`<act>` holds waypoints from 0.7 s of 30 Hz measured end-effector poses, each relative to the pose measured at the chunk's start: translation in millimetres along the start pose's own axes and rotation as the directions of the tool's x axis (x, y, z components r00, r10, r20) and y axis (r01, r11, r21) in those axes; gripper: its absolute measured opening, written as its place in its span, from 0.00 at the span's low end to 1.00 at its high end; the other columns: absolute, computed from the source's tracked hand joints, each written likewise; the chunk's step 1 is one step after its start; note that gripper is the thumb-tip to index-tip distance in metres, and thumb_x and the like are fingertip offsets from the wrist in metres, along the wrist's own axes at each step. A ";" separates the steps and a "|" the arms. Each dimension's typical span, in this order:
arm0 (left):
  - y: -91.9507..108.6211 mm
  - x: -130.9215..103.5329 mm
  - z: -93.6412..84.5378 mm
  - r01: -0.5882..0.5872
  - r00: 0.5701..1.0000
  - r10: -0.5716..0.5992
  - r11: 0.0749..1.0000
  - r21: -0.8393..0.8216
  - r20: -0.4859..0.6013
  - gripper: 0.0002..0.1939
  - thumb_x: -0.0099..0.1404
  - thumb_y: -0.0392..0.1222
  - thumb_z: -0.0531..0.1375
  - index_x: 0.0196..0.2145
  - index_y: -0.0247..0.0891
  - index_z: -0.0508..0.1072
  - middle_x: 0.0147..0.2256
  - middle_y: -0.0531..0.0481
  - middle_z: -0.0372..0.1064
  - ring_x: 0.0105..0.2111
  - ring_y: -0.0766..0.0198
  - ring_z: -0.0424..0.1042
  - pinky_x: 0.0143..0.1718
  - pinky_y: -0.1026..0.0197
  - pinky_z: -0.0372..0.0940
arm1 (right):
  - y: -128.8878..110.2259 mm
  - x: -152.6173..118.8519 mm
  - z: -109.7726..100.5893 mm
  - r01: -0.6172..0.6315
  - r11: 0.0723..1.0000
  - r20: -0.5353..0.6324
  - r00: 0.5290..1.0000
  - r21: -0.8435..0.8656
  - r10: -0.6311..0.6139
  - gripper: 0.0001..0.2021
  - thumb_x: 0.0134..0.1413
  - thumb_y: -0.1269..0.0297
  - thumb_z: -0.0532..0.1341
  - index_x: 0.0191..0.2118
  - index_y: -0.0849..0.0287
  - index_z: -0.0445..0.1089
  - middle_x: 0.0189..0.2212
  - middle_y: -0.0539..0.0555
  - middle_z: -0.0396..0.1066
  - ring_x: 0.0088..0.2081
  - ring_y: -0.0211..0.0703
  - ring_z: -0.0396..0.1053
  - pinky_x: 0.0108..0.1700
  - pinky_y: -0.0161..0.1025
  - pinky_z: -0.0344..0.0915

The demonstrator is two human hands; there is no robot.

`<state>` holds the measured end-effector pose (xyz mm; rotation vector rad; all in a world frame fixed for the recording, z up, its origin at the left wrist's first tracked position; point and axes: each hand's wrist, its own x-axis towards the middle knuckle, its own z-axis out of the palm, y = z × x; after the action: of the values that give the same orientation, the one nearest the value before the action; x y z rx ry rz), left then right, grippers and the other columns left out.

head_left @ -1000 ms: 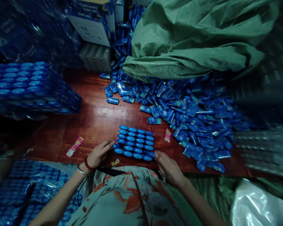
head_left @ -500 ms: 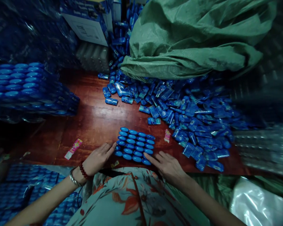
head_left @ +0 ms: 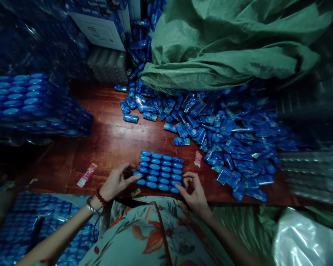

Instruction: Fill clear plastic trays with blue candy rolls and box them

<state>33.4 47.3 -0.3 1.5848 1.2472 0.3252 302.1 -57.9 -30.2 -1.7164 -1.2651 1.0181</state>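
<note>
Several small blue bottles [head_left: 154, 173] stand packed in a block of rows near the table's front edge, their shiny oval ends facing up. My left hand [head_left: 117, 183] is at the block's left side, thumb on a front corner bottle and fingers curled against the side. At the right side, my right hand [head_left: 194, 191] has its thumb on the front corner and its fingers bent round the edge. Both hands grip the block between them. The fingertips' undersides are hidden.
Loose blue bottles [head_left: 224, 129] lie heaped on the wooden table [head_left: 108, 136], partly under a green sack [head_left: 211, 55]. Stacked blue bottles [head_left: 19, 96] stand at left. Pink wrappers [head_left: 87, 174] and a clear plastic stack [head_left: 308, 173] lie around. Wrapped packs [head_left: 58, 221] sit below left.
My hands have gone from flat fingers lying at the block's sides to curled fingers and thumbs gripping its two edges. The block has hardly moved.
</note>
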 end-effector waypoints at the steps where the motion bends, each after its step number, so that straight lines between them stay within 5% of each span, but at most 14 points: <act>1: -1.6 1.6 3.8 0.063 0.998 -0.063 0.995 -0.082 0.008 0.19 0.54 0.52 0.63 0.39 0.36 0.70 0.36 0.47 0.72 0.37 0.59 0.71 0.41 0.58 0.67 | 0.9 -0.6 2.4 -0.053 0.997 -0.027 0.998 0.057 0.054 0.18 0.49 0.59 0.63 0.46 0.54 0.63 0.26 0.46 0.61 0.28 0.36 0.62 0.33 0.36 0.62; 4: -4.8 4.6 15.5 0.187 0.982 -0.176 0.934 -0.304 0.064 0.31 0.52 0.52 0.64 0.50 0.35 0.65 0.44 0.43 0.70 0.44 0.56 0.70 0.46 0.54 0.66 | -0.2 -0.2 7.6 -0.165 0.963 -0.006 0.985 0.215 0.171 0.29 0.45 0.58 0.65 0.53 0.52 0.57 0.44 0.54 0.65 0.45 0.44 0.65 0.46 0.43 0.64; 8: -0.5 4.9 22.6 0.274 0.958 -0.285 0.860 -0.430 0.041 0.41 0.48 0.52 0.66 0.57 0.35 0.59 0.52 0.42 0.64 0.51 0.53 0.64 0.52 0.52 0.61 | -6.2 -0.7 12.0 -0.251 0.868 0.089 0.968 0.428 0.236 0.36 0.48 0.57 0.63 0.62 0.47 0.47 0.59 0.55 0.54 0.58 0.48 0.56 0.57 0.48 0.57; 11: 5.9 5.0 21.5 0.294 0.952 -0.302 0.862 -0.414 0.048 0.35 0.46 0.52 0.67 0.51 0.35 0.67 0.52 0.43 0.65 0.53 0.52 0.62 0.56 0.51 0.57 | -9.4 -2.3 13.0 -0.307 0.797 0.180 0.951 0.520 0.250 0.34 0.51 0.58 0.62 0.62 0.46 0.48 0.60 0.53 0.53 0.59 0.47 0.55 0.58 0.49 0.56; 15: 10.0 6.0 21.0 0.258 0.966 -0.244 0.874 -0.411 0.087 0.29 0.49 0.51 0.66 0.47 0.35 0.71 0.51 0.43 0.66 0.53 0.52 0.62 0.57 0.52 0.55 | -13.5 -1.9 11.5 -0.290 0.782 0.161 0.957 0.551 0.242 0.35 0.50 0.59 0.63 0.62 0.46 0.48 0.60 0.53 0.54 0.60 0.48 0.53 0.56 0.48 0.59; 21: -0.4 3.2 19.5 0.242 0.970 -0.223 0.830 -0.502 0.098 0.40 0.49 0.52 0.66 0.58 0.40 0.60 0.57 0.45 0.59 0.58 0.52 0.56 0.58 0.52 0.54 | -19.0 1.6 9.6 -0.323 0.760 0.161 0.946 0.565 0.282 0.36 0.47 0.58 0.65 0.61 0.46 0.50 0.59 0.54 0.57 0.58 0.48 0.57 0.56 0.48 0.59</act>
<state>48.6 39.2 -10.0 0.9659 1.1879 0.4293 286.8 -51.0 -17.0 -1.4142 -0.6006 1.4855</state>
